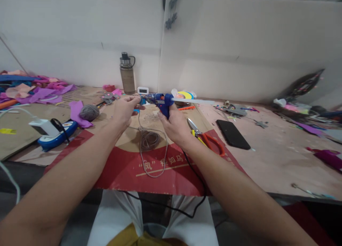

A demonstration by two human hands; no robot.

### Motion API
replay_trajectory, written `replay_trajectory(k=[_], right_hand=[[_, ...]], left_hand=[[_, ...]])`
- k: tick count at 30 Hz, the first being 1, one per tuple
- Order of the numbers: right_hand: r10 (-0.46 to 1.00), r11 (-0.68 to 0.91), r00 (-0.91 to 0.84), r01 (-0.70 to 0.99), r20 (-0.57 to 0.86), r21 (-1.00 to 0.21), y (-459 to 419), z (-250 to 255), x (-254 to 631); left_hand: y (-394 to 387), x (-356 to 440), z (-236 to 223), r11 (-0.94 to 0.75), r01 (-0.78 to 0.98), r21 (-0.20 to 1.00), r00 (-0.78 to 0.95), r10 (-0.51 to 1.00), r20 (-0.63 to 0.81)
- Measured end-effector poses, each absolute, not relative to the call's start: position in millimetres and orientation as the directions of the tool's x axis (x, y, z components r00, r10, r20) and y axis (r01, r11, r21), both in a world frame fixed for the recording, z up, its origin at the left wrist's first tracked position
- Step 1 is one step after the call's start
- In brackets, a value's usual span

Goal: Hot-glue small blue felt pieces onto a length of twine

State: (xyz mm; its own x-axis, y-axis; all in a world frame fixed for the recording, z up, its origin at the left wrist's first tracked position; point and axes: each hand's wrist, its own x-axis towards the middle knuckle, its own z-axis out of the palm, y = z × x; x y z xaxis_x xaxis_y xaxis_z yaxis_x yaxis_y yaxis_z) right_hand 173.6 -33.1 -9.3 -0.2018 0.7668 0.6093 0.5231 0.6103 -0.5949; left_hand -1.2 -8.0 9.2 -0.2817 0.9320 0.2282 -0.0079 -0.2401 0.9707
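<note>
My right hand [175, 123] is wrapped round the handle of a blue hot glue gun [166, 103], whose nozzle points left. A long translucent glue stick [193, 101] sticks out of its back end. My left hand [125, 110] pinches a small blue piece [142, 100] right at the nozzle; its exact kind I cannot make out. From near that piece a thin grey cord [140, 122] runs down to a loose coil [149, 140] on the red and tan sheet [117, 171]. The gun's black cable [196, 171] drops from my right hand over the table edge.
Right of the sheet lie orange-handled scissors [211, 142] and a black phone [233, 134]. A blue power strip [58, 135] with a white plug, a grey yarn ball [89, 112] and felt scraps [40, 91] are at left. A bottle [127, 75] stands behind.
</note>
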Motion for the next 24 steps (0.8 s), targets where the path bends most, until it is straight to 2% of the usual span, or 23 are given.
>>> replay_trajectory(k=[24], right_hand=[[0.78,0.595,-0.185,0.518,0.598,-0.615,-36.8,-8.0,172.5]], left_hand=[[-7.6,-1.2,9.2,-0.232,-0.005,0.973,-0.284,0.933,0.222]])
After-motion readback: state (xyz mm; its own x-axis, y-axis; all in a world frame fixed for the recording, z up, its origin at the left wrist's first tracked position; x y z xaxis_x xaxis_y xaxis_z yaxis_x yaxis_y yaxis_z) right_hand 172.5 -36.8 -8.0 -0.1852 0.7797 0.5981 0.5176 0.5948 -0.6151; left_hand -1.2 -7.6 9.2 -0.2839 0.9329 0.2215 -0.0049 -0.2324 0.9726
